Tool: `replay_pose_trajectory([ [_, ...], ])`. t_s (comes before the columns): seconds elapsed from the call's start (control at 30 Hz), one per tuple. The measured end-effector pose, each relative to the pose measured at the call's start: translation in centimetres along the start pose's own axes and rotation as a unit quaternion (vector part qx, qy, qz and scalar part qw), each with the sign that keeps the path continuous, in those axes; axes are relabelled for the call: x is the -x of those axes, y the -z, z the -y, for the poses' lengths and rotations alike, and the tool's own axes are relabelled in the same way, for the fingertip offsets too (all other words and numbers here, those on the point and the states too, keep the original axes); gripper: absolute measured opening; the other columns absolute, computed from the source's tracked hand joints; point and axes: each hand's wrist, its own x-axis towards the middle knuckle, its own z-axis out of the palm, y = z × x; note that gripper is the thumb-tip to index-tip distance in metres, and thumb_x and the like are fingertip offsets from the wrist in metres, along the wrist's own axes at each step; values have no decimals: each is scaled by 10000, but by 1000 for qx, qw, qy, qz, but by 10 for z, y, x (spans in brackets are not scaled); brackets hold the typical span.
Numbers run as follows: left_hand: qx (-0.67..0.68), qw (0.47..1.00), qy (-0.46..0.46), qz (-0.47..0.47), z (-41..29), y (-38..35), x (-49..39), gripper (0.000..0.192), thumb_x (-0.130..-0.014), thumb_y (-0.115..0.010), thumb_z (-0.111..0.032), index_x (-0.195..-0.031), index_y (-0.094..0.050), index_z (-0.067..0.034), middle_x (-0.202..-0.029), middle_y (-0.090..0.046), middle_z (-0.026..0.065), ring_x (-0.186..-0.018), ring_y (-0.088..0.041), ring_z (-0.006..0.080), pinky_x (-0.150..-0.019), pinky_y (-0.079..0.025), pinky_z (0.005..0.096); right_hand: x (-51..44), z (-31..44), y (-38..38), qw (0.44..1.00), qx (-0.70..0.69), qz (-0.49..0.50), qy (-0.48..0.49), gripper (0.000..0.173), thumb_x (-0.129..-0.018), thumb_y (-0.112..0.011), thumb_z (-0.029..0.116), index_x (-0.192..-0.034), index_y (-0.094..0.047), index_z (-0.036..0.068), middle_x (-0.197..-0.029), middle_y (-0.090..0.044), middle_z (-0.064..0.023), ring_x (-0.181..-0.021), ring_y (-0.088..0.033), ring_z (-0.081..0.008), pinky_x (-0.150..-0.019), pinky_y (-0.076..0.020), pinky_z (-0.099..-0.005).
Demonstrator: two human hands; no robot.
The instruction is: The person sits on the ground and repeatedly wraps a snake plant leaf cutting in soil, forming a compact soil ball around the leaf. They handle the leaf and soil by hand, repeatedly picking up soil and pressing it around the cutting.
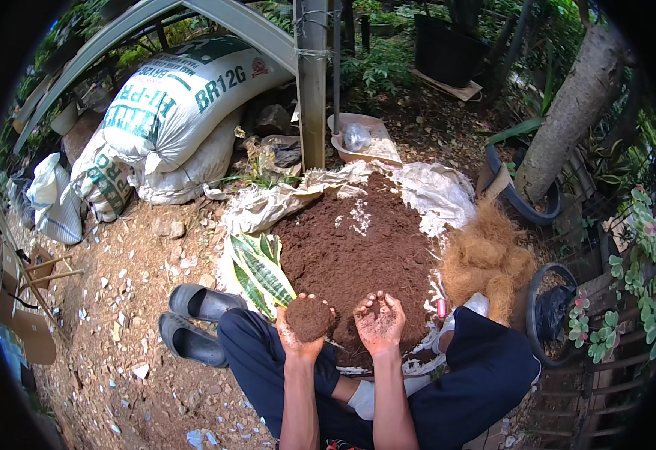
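Observation:
My left hand, palm up, cups a rounded ball of brown soil. Beside it on the right, my right hand is palm up with curled fingers, dirt sticking to the skin and nothing held. Both are over the near edge of a large heap of dark brown soil, spread on a white woven sack. A variegated snake plant with yellow-edged leaves lies left of the heap, its lower end near my left hand and hidden.
Brown coconut-like fibre lies at right, near a black pot. A small pink object rests at the sack's edge. Black slip-on shoes stand at left. Behind are full sacks, a metal post and a shallow basin.

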Motion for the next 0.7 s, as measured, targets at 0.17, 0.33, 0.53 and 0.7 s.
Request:
replay_pose_trajectory([
  [0.17,2,1000,3,-14,1,0,0,539,-985,-372,-562,-1102,-629,-102,-1088,-661,105,-1016,-606,363,-942,-470,558,-7,-2,7,997,-70,-5,-13,287,-969,-543,345,-887,-614,78,-834,-598,-79,-787,-585,-219,-735,-504,-350],
  [0.33,2,1000,8,-11,2,0,-1,552,-986,-364,-568,-1104,-631,-100,-1078,-665,105,-1013,-609,364,-943,-469,563,-12,-7,20,975,-82,-193,73,360,-1014,-453,331,-772,-564,88,-684,-525,-38,-634,-502,-179,-607,-436,-308],
  [0.53,5,1000,24,-8,4,9,-5,564,-981,-382,-572,-1105,-630,-81,-1071,-666,117,-997,-616,374,-939,-470,577,-14,0,46,986,-18,166,27,379,-1033,-428,350,-775,-558,105,-655,-501,-7,-552,-455,-136,-561,-397,-259],
  [0.7,-24,998,53,4,13,29,-16,576,-982,-379,-565,-1094,-634,-61,-1057,-668,139,-1002,-618,388,-942,-472,582,-3,-4,-6,958,246,-99,114,322,-1045,-439,336,-1028,-595,56,-819,-576,-36,-726,-589,-154,-663,-490,-302],
])
